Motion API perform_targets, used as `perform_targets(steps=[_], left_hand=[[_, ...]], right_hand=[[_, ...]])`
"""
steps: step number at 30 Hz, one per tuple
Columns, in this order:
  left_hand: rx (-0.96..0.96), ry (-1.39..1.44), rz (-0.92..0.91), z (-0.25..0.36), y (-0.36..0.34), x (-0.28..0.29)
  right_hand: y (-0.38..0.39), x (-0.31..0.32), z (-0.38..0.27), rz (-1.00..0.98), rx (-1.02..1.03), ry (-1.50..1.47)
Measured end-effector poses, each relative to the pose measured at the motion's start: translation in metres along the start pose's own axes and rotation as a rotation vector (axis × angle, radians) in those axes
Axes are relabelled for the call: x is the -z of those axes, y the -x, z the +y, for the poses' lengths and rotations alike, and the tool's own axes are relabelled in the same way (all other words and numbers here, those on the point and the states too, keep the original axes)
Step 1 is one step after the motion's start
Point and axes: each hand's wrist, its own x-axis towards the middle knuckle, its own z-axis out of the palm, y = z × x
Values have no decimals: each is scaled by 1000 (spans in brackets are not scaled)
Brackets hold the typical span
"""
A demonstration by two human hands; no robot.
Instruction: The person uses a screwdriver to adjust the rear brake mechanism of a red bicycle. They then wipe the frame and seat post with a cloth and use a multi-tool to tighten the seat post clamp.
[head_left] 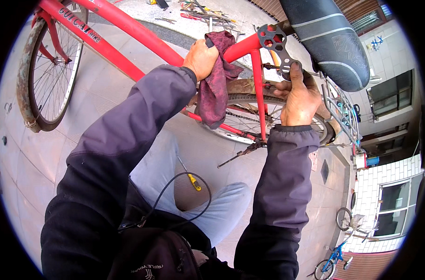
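A red bicycle frame [156, 45] stretches across in front of me, with its black saddle [331, 44] at the upper right. My left hand [201, 59] is closed around a dark red patterned cloth [216, 91] that hangs over the frame tube. In my right hand [296, 95] is a flat multi-hole bicycle wrench [283, 55], pinched by its lower end with the thumb on top. The wrench's upper end lies close to the frame just below the saddle; whether it fits over a nut I cannot tell. Behind my hands is the rear wheel [240, 112].
The front wheel [51, 65] stands at the upper left. A yellow-handled screwdriver [194, 182] and a black cable [208, 186] are at my legs. Several loose hand tools [203, 14] lie on the ground beyond the frame. A blue bicycle [333, 259] stands at the lower right.
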Motion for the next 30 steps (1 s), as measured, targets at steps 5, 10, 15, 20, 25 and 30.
perform_targets(steps=[5, 10, 15, 20, 25, 30], left_hand=[[17, 32, 11, 7, 1, 1], [-139, -167, -20, 1, 2, 0], [-118, -148, -26, 1, 2, -1], [-133, -189, -37, -7, 1, -3], [60, 30, -6, -4, 0, -8], [4, -104, -29, 4, 3, 1]], right_hand=[[-4, 12, -11, -56, 182, -14], [-18, 23, -26, -168, 162, 93], [-32, 20, -32, -197, 176, 241], [-49, 26, -32, -283, 239, 412], [-54, 29, -30, -297, 259, 437], [-33, 18, -29, -185, 243, 323]])
